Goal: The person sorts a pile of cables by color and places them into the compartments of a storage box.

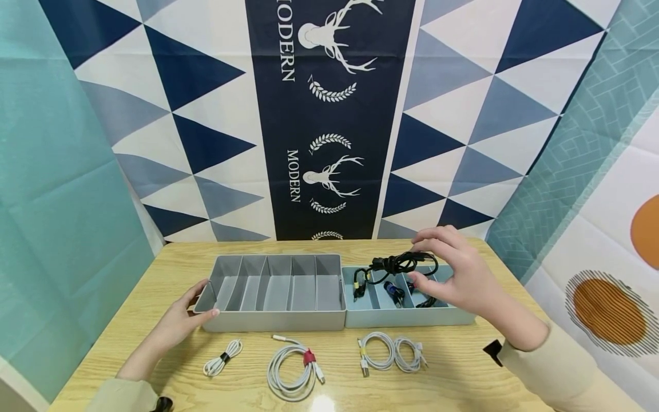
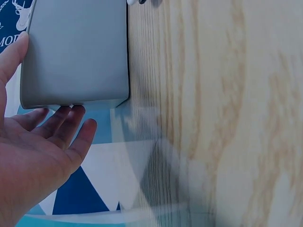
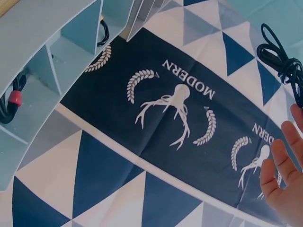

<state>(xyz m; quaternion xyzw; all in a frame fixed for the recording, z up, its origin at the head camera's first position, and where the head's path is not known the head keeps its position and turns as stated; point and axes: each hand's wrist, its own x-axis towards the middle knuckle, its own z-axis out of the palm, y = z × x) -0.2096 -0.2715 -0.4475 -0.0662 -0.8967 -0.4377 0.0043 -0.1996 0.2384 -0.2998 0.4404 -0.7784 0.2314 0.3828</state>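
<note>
The left hand (image 1: 177, 323) grips the left end of the grey divided box (image 1: 273, 320), its thumb at the front rim; in the left wrist view several fingers of that hand (image 2: 47, 146) touch the end wall of the box (image 2: 75, 52). Above the light blue divided box (image 1: 412, 317), the right hand (image 1: 458, 272) pinches a coiled black cable (image 1: 399, 264), and one end hangs low over the left compartment. The right wrist view shows the cable (image 3: 284, 66) at the fingertips of the hand (image 3: 286, 179). The grey box's compartments hold nothing.
In the blue box lie a dark blue-banded cable (image 1: 394, 293) and other black cables. In front of the boxes are a small white cable (image 1: 223, 357), a larger coil with a red tie (image 1: 293, 372) and two white coils (image 1: 379, 350) side by side. Patterned cloth (image 1: 329, 114) stands behind.
</note>
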